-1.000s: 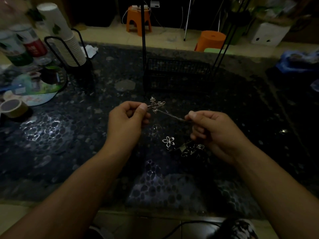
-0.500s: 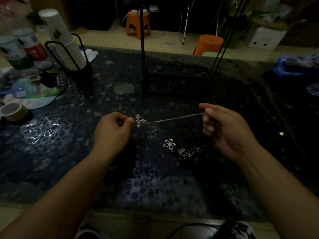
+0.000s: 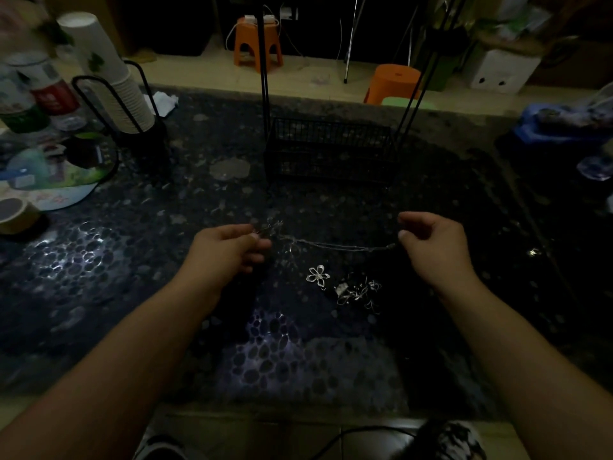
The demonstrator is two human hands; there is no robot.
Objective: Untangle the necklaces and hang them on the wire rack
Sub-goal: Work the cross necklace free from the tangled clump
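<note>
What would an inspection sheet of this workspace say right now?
Surface: dark pebble-patterned table, dimly lit.
Job's things: chain stretched between both hands; flower pendant and tangled pile on the table; wire rack behind.
Clutter: paper cups, bottles, tape roll.
Hands: left hand and right hand each pinch a chain end.
Cables: black cable at the near edge.
Surroundings: orange stools.

table top (image 3: pixel 99 293) is dark, nearly black, with a pebbly mottled pattern that glints pale where light hits it, silver chain (image 3: pixel 338 245) and a silver flower pendant (image 3: pixel 317 275) on it, black wire rack (image 3: pixel 331 154) at the back, two orange stools (image 3: pixel 257 41) behind, white paper cups (image 3: pixel 109 78) with little green leaf prints
</note>
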